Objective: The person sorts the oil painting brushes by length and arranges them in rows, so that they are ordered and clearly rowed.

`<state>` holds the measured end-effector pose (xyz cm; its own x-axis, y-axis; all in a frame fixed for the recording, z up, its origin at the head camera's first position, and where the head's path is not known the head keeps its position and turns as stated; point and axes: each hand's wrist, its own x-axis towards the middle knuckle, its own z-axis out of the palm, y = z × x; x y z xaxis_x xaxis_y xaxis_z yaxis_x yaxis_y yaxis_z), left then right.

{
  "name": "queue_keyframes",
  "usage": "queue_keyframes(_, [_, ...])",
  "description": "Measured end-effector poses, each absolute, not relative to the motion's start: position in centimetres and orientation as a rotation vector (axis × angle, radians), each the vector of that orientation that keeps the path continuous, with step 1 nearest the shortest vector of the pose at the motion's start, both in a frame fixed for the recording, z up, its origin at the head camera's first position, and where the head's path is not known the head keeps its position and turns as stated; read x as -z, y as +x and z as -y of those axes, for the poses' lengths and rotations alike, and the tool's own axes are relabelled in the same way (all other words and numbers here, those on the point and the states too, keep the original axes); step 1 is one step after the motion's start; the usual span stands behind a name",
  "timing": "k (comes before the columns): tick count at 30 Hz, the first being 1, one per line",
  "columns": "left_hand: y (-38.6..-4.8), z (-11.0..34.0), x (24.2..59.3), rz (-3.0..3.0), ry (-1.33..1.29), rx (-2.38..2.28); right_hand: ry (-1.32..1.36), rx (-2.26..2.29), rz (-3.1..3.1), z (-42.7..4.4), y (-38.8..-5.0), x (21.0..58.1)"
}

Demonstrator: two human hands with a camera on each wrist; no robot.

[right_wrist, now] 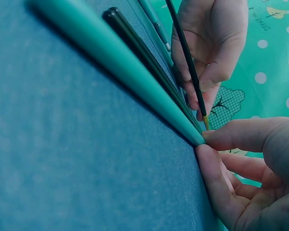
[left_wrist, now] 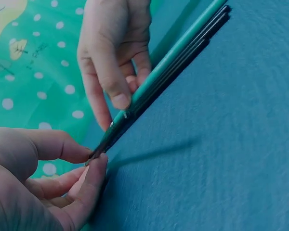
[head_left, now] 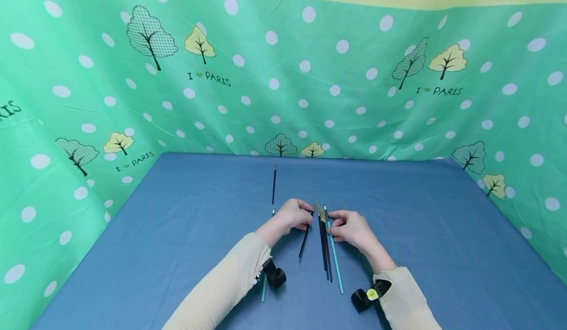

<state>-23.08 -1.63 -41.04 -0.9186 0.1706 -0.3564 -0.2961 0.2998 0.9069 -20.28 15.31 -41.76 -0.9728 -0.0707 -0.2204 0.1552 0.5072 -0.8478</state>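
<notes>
In the head view my left hand (head_left: 293,215) pinches a slim black paintbrush (head_left: 303,242) near its gold collar, its handle slanting toward me. Just right of it, several black paintbrushes (head_left: 326,251) lie side by side, with a teal paintbrush (head_left: 335,259) along their right edge. My right hand (head_left: 353,229) pinches that teal brush near its bristle end, thumb and forefinger around it, as the right wrist view shows at the teal handle (right_wrist: 120,72). The left hand (right_wrist: 212,38) there holds the black brush (right_wrist: 187,53) apart from the bundle. Most bristle tips are hidden by fingers.
Farther back on the blue tablecloth (head_left: 212,197), a separate black paintbrush (head_left: 274,185) lies pointing away. Another teal paintbrush (head_left: 264,290) passes partly beneath my left forearm. A green dotted curtain (head_left: 354,99) borders the table's back and sides.
</notes>
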Motion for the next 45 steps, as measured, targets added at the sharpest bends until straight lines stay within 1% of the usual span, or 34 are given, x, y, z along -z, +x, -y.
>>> queue_keyframes(15, [-25.1,4.8,40.2,-2.206,-0.076,-1.846,0.058,1.459,-2.513,-15.4,-20.1,42.1])
queue_keyframes(21, [-26.0,6.9,39.6,-2.223,-0.129,-1.949,0.050,1.458,-2.514,-15.4,-20.2,42.2])
queue_keyframes(33, [-28.4,10.7,40.0,-2.305,-0.246,-1.979,0.061,1.444,-2.529,-15.4,-20.3,42.1])
queue_keyframes(45, [-29.6,11.9,41.2,-2.429,-0.344,-1.888,0.056,1.450,-2.528,-15.4,-20.2,42.0])
